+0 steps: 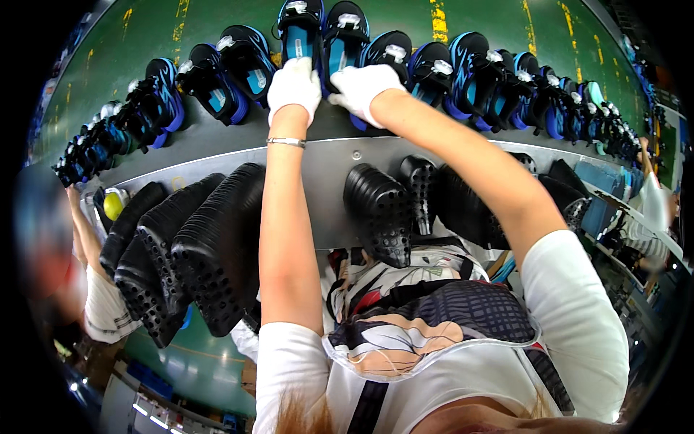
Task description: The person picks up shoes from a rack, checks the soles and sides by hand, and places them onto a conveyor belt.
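My left hand (295,90), in a white glove, is closed at the heel of a black sneaker (300,37) with blue trim and a turquoise insole. Beside it, my gloved right hand (365,88) grips the heel end of a matching sneaker (345,40). Both shoes point away from me, side by side on a dark belt (238,136). My fingertips are partly hidden at the shoe openings.
More black and blue sneakers (210,83) line the belt on both sides. Nearer me, black ribbed, perforated shoe-shaped forms (217,246) sit along a metal ledge (329,195). A co-worker's arm (90,239) shows at left, another person (650,210) at right.
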`<state>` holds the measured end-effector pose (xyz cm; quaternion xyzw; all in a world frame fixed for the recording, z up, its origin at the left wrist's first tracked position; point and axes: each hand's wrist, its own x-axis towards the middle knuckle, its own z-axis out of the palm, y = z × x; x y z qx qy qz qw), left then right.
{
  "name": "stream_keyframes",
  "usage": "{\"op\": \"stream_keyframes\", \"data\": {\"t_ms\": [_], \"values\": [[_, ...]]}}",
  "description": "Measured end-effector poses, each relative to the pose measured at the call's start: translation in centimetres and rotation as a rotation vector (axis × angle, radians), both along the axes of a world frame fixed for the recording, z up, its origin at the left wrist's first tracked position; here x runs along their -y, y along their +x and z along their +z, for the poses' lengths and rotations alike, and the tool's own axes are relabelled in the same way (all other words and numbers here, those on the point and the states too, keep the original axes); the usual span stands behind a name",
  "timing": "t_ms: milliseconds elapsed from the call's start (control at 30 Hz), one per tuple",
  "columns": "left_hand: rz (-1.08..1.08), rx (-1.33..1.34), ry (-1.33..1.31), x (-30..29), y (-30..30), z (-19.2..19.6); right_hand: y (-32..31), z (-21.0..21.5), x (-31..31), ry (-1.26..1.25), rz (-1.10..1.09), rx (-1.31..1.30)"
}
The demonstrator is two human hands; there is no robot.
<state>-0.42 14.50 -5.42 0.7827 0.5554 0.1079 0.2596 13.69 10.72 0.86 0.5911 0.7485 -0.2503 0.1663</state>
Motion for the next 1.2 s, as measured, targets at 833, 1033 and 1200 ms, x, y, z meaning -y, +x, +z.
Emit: {"op": "stream_keyframes", "data": {"t_ms": [833, 1033, 1200], "values": [[0.635, 0.05, -0.062, -5.3, -7.4, -0.9, -2.3, 3.1, -3.7, 0.227, 0.121, -0.161], [0.659, 0.104, -0.108, -5.6, -7.4, -2.0, -10.0, -2.8, -10.9, 0.087, -0.103, -0.137], [0.75, -0.028, -0.059, -5.3, -5.9, -1.5, -10.8, -6.2, -11.9, 0.146, 0.037, -0.068]]}}
